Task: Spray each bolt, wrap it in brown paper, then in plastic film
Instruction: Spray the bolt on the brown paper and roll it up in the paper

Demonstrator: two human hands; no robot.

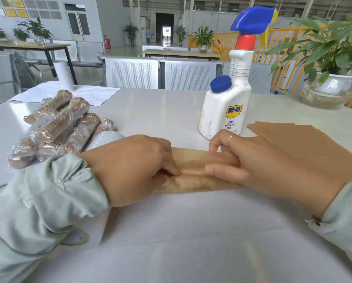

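A sheet of brown paper lies rolled on the white table between my hands; the bolt inside is hidden. My left hand pinches the roll's left end with curled fingers. My right hand grips its right end, thumb along the front. Behind them stands a white WD-40 spray bottle with a blue trigger. A stack of brown paper sheets lies at the right. A roll of plastic film peeks out behind my left wrist.
Several bolts wrapped in paper and film are piled at the left. A white sheet and paper roll lie at the far left. A potted plant in a glass bowl stands at the back right corner. Chairs line the table's far edge.
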